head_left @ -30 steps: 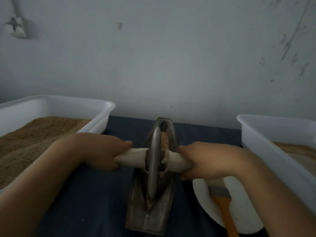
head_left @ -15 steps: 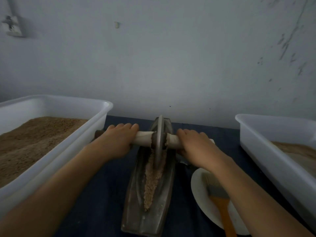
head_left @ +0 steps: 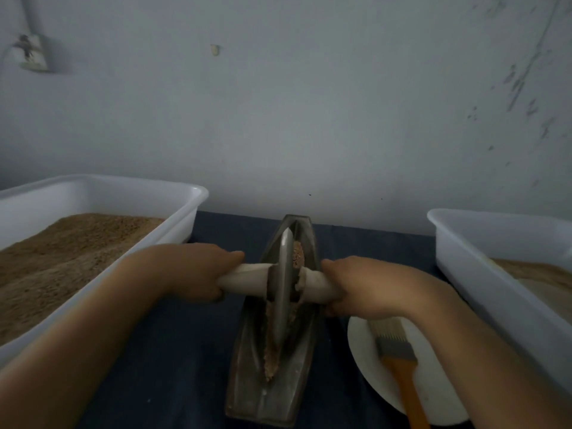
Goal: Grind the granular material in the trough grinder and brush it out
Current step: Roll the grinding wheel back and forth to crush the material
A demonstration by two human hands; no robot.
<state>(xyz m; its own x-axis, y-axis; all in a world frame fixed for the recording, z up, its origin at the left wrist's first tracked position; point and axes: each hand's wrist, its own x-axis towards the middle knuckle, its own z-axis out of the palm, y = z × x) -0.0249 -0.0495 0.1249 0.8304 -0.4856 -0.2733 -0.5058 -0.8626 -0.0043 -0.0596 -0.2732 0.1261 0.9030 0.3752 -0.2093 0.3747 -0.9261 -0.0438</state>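
A boat-shaped metal trough grinder lies lengthwise on the dark blue cloth in front of me. Its metal wheel stands upright in the groove near the middle. Brown granular material lies along the groove in front of the wheel, and more shows behind it. My left hand grips the pale axle handle left of the wheel. My right hand grips the handle on the right side. A brush with grey bristles and an orange handle rests on a white plate.
A white tub filled with brown granules stands at the left. Another white tub with some tan material stands at the right, close to the plate. A grey wall rises right behind the table.
The wheel rolled to the trough's far end half a second ago and has now come back toward me to the middle. Both hands stayed on the handles.
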